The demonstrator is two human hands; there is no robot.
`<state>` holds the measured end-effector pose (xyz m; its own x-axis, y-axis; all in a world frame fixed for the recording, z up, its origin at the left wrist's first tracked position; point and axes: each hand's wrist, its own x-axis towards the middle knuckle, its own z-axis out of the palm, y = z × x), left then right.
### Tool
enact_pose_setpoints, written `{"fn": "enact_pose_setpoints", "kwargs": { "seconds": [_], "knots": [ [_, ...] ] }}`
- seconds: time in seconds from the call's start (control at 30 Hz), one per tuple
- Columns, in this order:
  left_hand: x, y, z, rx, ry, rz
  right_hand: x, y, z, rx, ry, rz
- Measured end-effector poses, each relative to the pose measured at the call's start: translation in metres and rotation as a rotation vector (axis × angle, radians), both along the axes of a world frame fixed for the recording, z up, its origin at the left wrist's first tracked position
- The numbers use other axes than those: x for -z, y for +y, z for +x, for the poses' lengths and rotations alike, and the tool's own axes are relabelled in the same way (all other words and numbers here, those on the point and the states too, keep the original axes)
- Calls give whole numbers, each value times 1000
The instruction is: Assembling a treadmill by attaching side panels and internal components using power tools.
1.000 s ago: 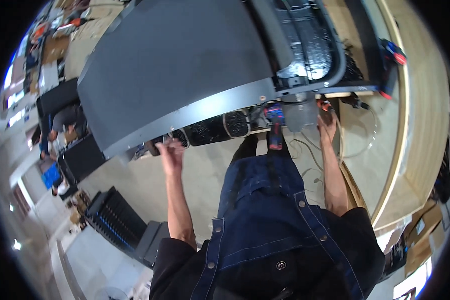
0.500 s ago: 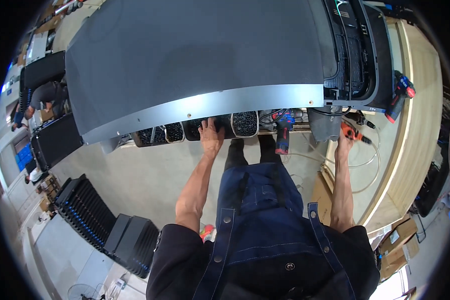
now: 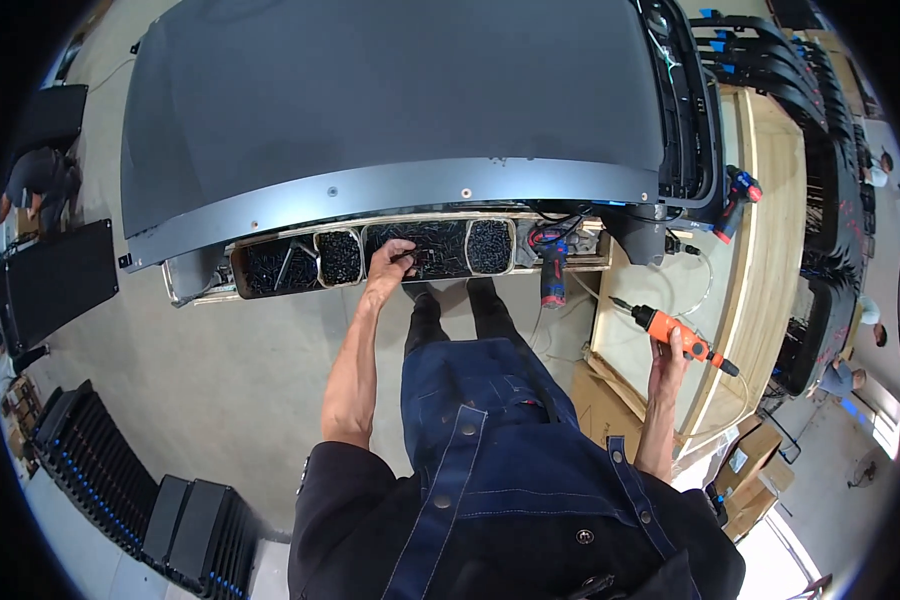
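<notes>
My left hand [image 3: 385, 270] is over a long bin of small dark screws [image 3: 440, 262], its fingertips pinched together. Whatever sits between them is too small to make out. In my right hand [image 3: 669, 358] is an orange and black air screwdriver [image 3: 673, 334], its bit pointing left and a pale hose running from its back end. Ahead of both hands lies a large dark grey panel [image 3: 400, 90], edged along the near side by a metallic strip [image 3: 390, 187] with several holes or screw heads in it.
Smaller bins of dark fasteners [image 3: 341, 257] flank the long one. A red and blue cordless drill [image 3: 553, 270] stands right of them, another cordless tool [image 3: 738, 203] by the wooden-edged bench [image 3: 767, 260]. Stacked black panels [image 3: 100, 450] stand at lower left; a co-worker [image 3: 42, 185] bends at far left.
My right hand has brought the air screwdriver out from beside the grey holder and nearer to me. The left hand's fingers have drawn together above the screws. My view has shifted.
</notes>
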<state>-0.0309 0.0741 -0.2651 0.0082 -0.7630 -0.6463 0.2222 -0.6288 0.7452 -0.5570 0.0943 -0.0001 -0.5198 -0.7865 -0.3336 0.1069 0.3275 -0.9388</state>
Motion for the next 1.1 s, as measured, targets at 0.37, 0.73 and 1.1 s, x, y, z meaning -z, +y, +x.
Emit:
{"fn": "enact_pose_setpoints", "kwargs": {
  "seconds": [0.37,0.73,1.1],
  "knots": [
    [-12,-5,16,-224,414,134,-120,21,85,24,-169,-364],
    [-28,-3,10,-70,283,36,-166,26,129,-197,-371,-552],
    [-79,7,15,-75,592,-41,-161,-3,205,-340,-221,-489]
  ]
}}
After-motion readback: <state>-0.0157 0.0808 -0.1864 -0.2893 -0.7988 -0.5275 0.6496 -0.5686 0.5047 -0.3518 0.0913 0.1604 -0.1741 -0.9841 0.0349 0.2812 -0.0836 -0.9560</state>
